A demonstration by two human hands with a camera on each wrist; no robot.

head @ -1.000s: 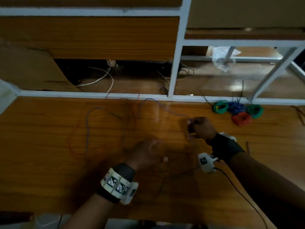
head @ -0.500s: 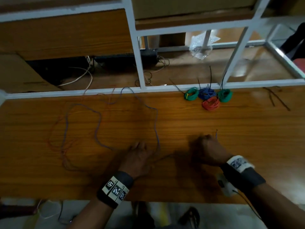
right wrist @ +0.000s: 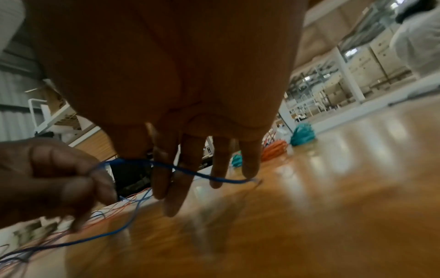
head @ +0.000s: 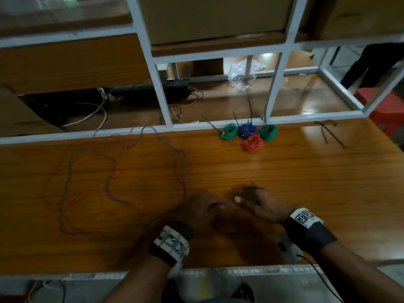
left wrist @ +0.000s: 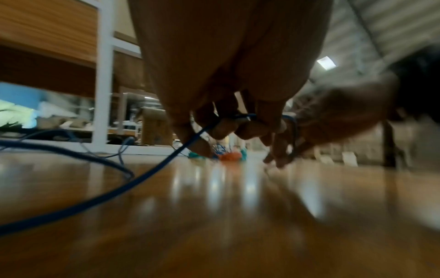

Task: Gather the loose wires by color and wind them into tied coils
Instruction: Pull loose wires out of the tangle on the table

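On the wooden table [head: 284, 182], a loose red wire [head: 59, 206] and a loose blue wire [head: 109, 184] sprawl at the left. Near the front edge the left hand [head: 196, 209] pinches the blue wire, a narrow grip. Just beside it, the right hand [head: 260, 203] pinches the same wire near its free end, fingers extended. Tied green, blue and red coils [head: 251, 134] lie at the back.

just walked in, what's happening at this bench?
A person is sorting loose wires on a wooden table. Both hands pinch one blue wire near its end: left hand, right hand. The rest of it trails left in loose loops, tangled with a thin red wire. Four finished coils, two green, one blue, one red, sit by the white frame.
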